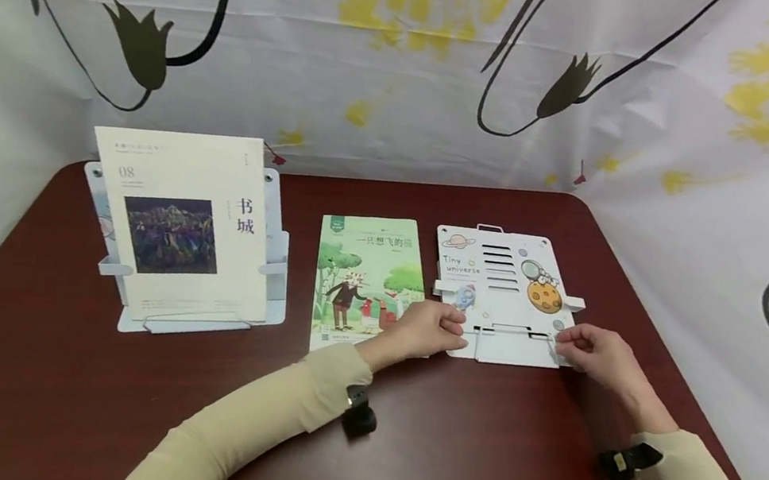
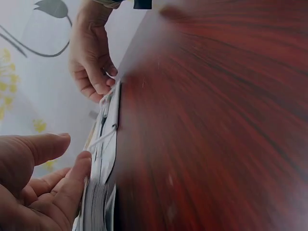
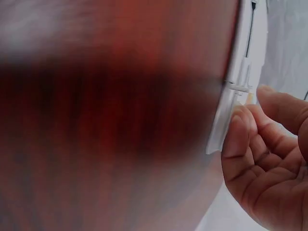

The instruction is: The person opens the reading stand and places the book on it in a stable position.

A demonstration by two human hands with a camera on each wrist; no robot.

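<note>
A white book stand (image 1: 512, 280) with space cartoons lies flat on the table at the right, its wire page holders near the front edge. My left hand (image 1: 426, 328) is at its front left corner, over the edge of a green picture book (image 1: 365, 278). In the left wrist view the left thumb (image 2: 55, 143) is apart from the fingers, whose tips touch the stand's edge. My right hand (image 1: 595, 354) pinches the front right corner beside a wire holder (image 3: 240, 88), fingers curled at the edge and thumb above.
At the left a second book stand (image 1: 276, 279) stands tilted up and bears a white book (image 1: 248, 175) with a dark picture. All rest on a dark red wooden table (image 1: 461, 434). Flower-printed white cloth (image 1: 407, 115) hangs behind and at the sides.
</note>
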